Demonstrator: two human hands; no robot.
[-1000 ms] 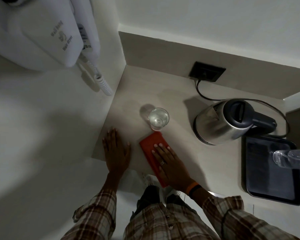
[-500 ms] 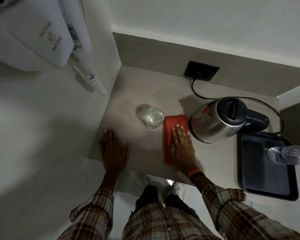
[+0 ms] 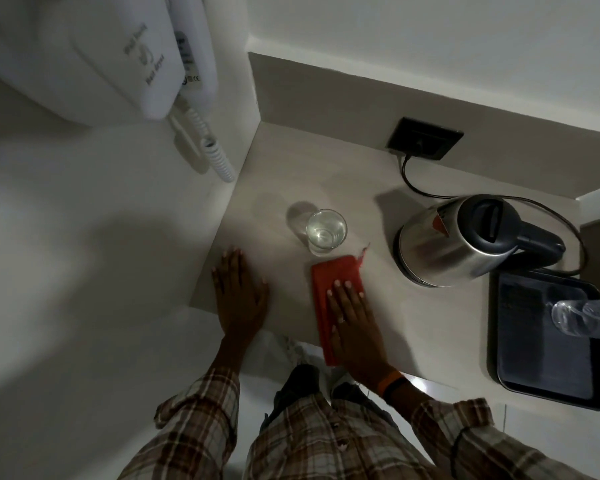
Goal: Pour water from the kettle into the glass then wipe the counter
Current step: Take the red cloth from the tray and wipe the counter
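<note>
A clear glass with water in it stands on the beige counter. Just in front of the glass lies a red cloth, stretched toward the counter's front edge. My right hand lies flat on the cloth, pressing it to the counter. Flat on the counter at the left, my left hand rests with fingers spread and holds nothing. The steel kettle with a black lid and handle stands upright to the right of the glass.
A black tray sits at the right with a clear plastic bottle lying over it. The kettle's cord runs to a black wall socket. A white wall-mounted hair dryer hangs at the upper left beside the counter.
My right hand has slid the red cloth back from beside the kettle toward the front edge, below the glass. My left hand has stayed in place.
</note>
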